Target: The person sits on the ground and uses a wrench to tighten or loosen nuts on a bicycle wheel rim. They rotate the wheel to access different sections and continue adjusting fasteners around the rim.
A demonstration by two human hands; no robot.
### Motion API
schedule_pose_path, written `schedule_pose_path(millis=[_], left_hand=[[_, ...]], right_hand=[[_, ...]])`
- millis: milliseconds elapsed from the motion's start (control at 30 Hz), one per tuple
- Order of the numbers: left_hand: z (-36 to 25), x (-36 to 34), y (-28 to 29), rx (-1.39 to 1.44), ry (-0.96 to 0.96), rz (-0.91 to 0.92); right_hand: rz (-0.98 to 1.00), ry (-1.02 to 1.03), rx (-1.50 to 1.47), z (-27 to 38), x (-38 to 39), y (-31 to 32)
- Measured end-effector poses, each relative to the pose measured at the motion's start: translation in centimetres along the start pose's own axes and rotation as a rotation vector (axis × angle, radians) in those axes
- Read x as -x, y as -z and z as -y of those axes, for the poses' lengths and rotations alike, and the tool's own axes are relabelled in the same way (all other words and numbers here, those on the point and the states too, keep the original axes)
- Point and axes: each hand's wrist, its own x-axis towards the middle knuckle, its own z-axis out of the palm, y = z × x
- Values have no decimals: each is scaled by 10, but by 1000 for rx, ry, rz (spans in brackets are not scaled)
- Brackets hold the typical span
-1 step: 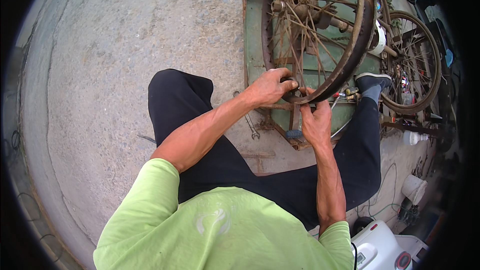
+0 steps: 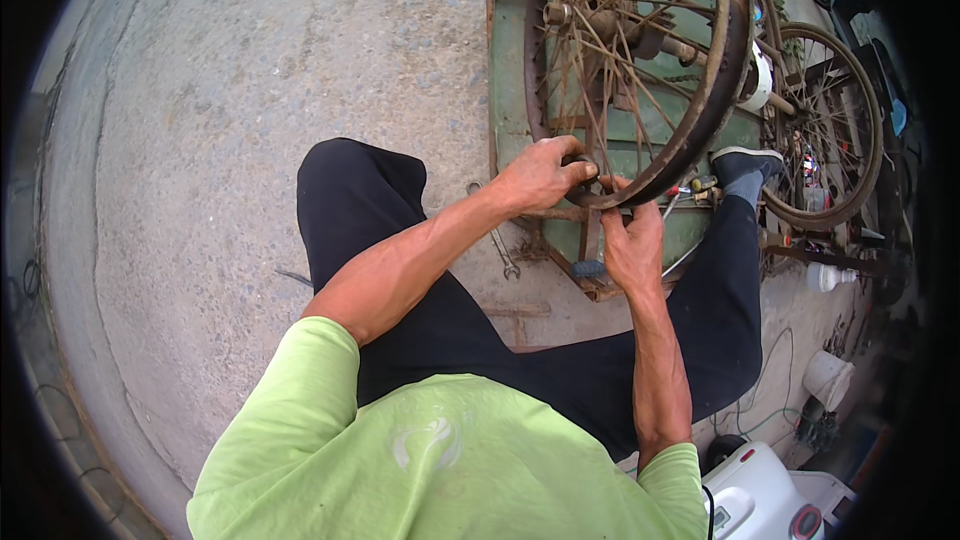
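Observation:
A rusty spoked wheel (image 2: 712,90) without a tyre stands tilted over a green metal panel (image 2: 510,90). At the near end of its rim my left hand (image 2: 545,176) is closed, thumb and curled fingers at the rim beside a spoke. Just to the right, my right hand (image 2: 635,248) grips the same rim from below, its thumb on the near side and its fingers partly behind the metal. Whether a small part sits between my fingertips is hidden. The hub (image 2: 600,22) and bent, rusty spokes show above both hands.
A wrench (image 2: 508,262) lies on the concrete (image 2: 250,90) between my legs. Hand tools with coloured handles (image 2: 690,187) rest on the panel near my right foot (image 2: 748,162). Farther right stands another spoked wheel (image 2: 868,165). A white container (image 2: 828,378) and a white machine (image 2: 765,495) are at lower right.

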Motion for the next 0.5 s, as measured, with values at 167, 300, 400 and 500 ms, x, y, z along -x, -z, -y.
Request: schedule_pose_path(millis=[167, 300, 400, 500], left_hand=[[1, 6, -14, -76, 4, -171], [1, 4, -3, -132, -4, 6], [-3, 8, 7, -262, -45, 29], [17, 5, 7, -386, -184, -105]], right_hand=[[24, -6, 51, 0, 0, 0], [30, -19, 36, 2, 0, 1], [36, -21, 37, 5, 0, 3], [56, -26, 54, 7, 0, 4]])
